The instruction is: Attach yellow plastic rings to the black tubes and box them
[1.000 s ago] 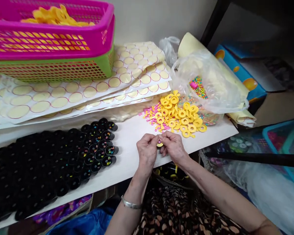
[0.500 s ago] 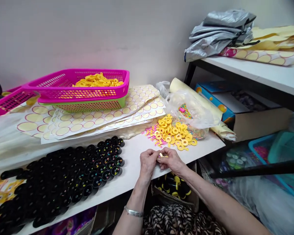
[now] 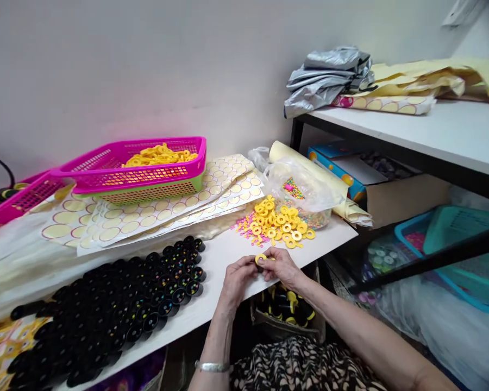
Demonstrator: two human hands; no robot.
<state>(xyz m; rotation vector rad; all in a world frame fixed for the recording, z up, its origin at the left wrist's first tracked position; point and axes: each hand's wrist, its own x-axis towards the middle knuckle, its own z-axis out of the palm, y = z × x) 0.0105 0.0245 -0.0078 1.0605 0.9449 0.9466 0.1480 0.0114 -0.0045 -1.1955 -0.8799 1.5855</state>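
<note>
A small yellow plastic ring is between my two hands, over the front edge of the white table. My right hand pinches it with thumb and fingers from the right. From the left, my left hand has its fingers closed against the ring's edge; its fingertips are partly hidden. Just beyond the hands lies a heap of yellow rings with short stems, beside small pink beads. To the left stand many black cups in packed rows, several with coloured bits inside.
A magenta basket of yellow rings sits on sheets of round stickers. Behind the heap rests a clear bag of coloured beads. A box of black and yellow pieces is below the table edge. At right are a shelf and teal basket.
The yellow ring has turned and now shows its round face between my fingers. My left-hand fingers have shifted slightly outward. The view has swung a little to the right and up.
</note>
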